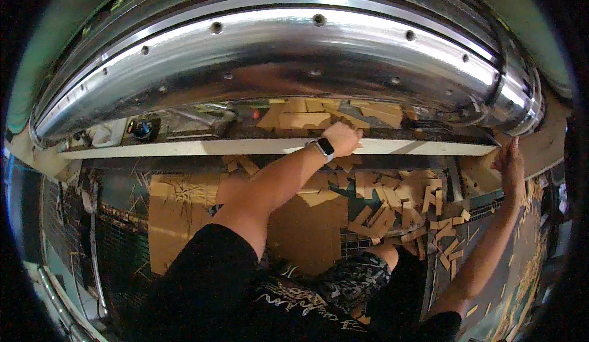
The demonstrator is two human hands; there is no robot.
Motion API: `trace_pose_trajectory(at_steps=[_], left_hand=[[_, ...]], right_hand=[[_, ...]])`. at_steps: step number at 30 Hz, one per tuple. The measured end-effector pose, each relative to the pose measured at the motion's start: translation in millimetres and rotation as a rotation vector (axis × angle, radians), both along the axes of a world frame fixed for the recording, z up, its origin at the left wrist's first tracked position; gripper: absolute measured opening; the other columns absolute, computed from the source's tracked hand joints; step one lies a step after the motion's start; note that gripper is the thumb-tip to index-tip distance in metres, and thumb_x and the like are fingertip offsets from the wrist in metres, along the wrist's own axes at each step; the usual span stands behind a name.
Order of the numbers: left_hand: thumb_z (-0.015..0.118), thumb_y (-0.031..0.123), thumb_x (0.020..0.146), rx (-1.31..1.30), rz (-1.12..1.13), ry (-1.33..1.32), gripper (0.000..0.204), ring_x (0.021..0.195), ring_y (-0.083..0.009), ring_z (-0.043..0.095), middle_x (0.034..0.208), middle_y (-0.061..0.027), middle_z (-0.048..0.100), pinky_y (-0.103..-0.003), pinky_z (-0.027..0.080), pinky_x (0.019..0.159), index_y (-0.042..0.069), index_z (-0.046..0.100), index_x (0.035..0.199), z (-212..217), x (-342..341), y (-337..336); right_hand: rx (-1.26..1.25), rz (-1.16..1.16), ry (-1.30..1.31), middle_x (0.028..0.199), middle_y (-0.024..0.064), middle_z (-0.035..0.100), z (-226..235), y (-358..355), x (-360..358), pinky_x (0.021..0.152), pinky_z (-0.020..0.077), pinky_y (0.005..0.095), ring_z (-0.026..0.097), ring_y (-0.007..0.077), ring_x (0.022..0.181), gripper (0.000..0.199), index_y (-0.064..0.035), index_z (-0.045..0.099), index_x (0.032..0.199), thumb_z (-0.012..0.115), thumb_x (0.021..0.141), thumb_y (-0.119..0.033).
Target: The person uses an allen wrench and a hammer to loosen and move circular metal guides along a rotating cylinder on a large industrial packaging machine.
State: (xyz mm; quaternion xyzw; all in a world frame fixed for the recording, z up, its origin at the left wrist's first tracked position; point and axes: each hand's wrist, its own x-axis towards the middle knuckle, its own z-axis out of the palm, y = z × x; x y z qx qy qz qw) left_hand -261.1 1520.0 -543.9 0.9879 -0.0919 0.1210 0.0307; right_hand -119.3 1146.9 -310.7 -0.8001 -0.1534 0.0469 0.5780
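Left hand (342,138) curls at a pale flat rail (245,147), right hand (510,163) half-curls beside a polished, hole-dotted metal cylinder (276,44), grips unclear.

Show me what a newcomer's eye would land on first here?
First, the big shiny metal cylinder with its row of holes, spanning the top of the view. Next, the left hand at the pale bar below it, wearing a smartwatch, and the right hand near the cylinder's right end. Then the brown cardboard scraps littered below the bar, right of centre.
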Motion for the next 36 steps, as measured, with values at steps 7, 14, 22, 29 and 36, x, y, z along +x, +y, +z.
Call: trace_pose_trajectory(at_steps=[7,14,22,29,36], left_hand=[[0.048,0.036,0.085,-0.068,0.042,0.147,0.030,0.058,-0.0273,0.060,0.065,-0.0096,0.060,-0.041,0.046,0.051,0.009,0.057,0.091,34.3,-6.3,-15.5],[0.045,0.039,0.088,0.160,0.101,0.167,0.042,0.063,-0.0299,0.058,0.083,-0.0164,0.058,-0.041,0.047,0.056,-0.001,0.053,0.096,44.7,-5.2,-26.1],[0.046,0.040,0.087,0.244,0.127,0.132,0.042,0.051,-0.0309,0.057,0.070,-0.0141,0.059,-0.041,0.047,0.048,-0.001,0.054,0.096,39.9,-3.3,-29.2],[0.047,0.042,0.086,0.186,0.142,0.084,0.045,0.053,-0.0324,0.057,0.074,-0.0167,0.060,-0.041,0.045,0.046,-0.001,0.056,0.095,19.7,4.7,-24.9],[0.047,0.044,0.085,0.247,0.130,0.075,0.048,0.062,-0.0355,0.059,0.074,-0.0204,0.061,-0.045,0.046,0.053,-0.001,0.053,0.099,24.3,4.4,-27.6]], right_hand=[[-0.455,-0.036,-0.565,0.125,0.0105,0.048,-14.4,-8.6,3.7,0.089,0.0364,0.0254,0.047,0.0169,0.108,0.046,0.0014,0.040,0.128,0.038,0.094,-0.030],[0.615,0.058,-0.477,0.073,0.0041,0.045,-40.9,22.4,-3.4,0.059,0.0406,0.0259,0.046,0.0149,0.070,0.031,0.0028,0.047,0.112,0.038,0.095,-0.022],[1.195,0.013,-0.109,0.057,-0.0028,0.035,-49.8,40.2,7.2,0.045,0.0326,0.0231,0.040,0.0093,0.053,0.030,-0.0034,0.054,0.083,0.049,0.090,-0.032],[0.364,-0.463,-0.630,0.081,0.0194,0.049,-62.8,46.9,22.4,0.067,0.0422,0.0389,0.051,0.0354,0.074,0.017,0.0013,0.048,0.088,0.052,0.087,-0.015],[0.671,-0.320,-0.612,0.087,0.0180,0.049,-82.4,63.5,19.4,0.058,0.0453,0.0361,0.056,0.0298,0.067,0.011,0.0010,0.045,0.087,0.052,0.086,-0.007]])
